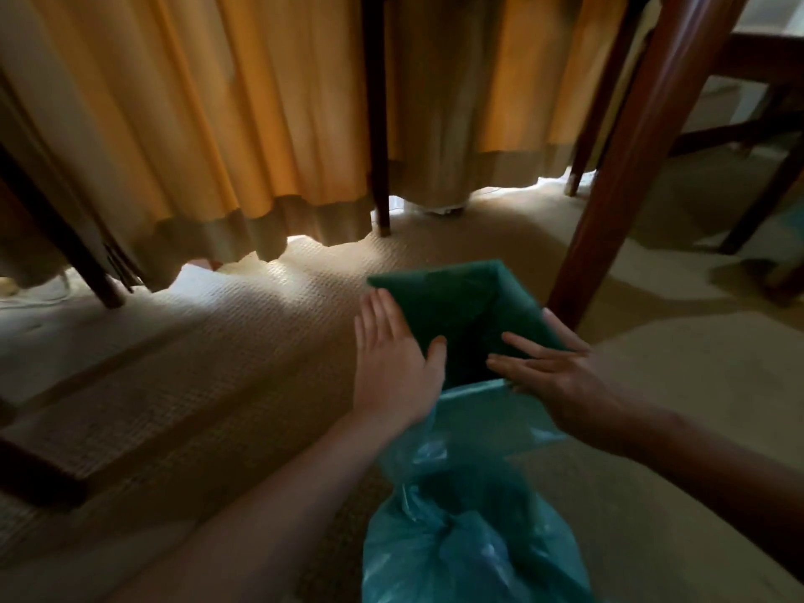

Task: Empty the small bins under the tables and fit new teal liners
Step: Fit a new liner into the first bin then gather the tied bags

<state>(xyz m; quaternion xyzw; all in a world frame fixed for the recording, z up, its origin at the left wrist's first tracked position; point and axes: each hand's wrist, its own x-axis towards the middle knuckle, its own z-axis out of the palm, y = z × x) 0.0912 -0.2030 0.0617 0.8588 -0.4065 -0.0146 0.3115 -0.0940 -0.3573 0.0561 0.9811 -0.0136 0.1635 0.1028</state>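
small bin [435,274]: on carpet [261,341], just left of table leg [618,176] | teal liner [470,315]: over rim | left hand [391,367]: flat on left wall, thumb over rim | right hand [561,376]: fingers straight, spread on right rim | bunched teal bag [457,537]: near side

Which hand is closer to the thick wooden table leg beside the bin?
Right. The right hand lies on the right rim of the bin, just beside the table leg; the left hand presses the opposite side, farther from it.
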